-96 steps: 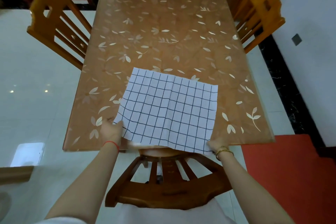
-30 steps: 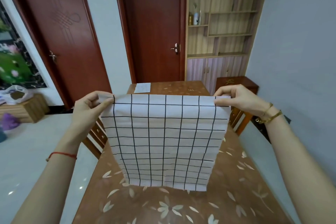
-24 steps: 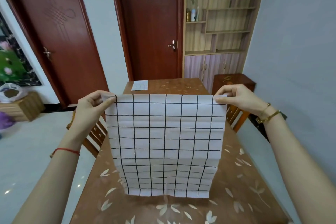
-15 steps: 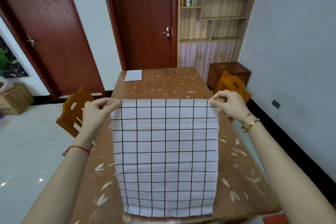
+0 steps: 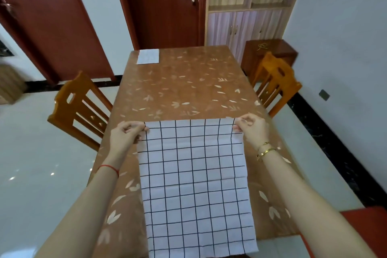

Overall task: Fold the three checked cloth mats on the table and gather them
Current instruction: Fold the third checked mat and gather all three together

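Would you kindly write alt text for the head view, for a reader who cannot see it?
The left hand and right hand pinch the far corners of a checked cloth mat spread over a brown leaf-patterned table. A second mat lies at the table's far end.

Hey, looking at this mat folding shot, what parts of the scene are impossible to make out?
Third mat: nowhere in the head view; only two show.
Far mat: small and blurred in the head view, so folded or not is unclear.
Held mat: near left corner cut off by the bottom edge.
Left hand and right hand: fingers beneath the pinched corners hidden by cloth.
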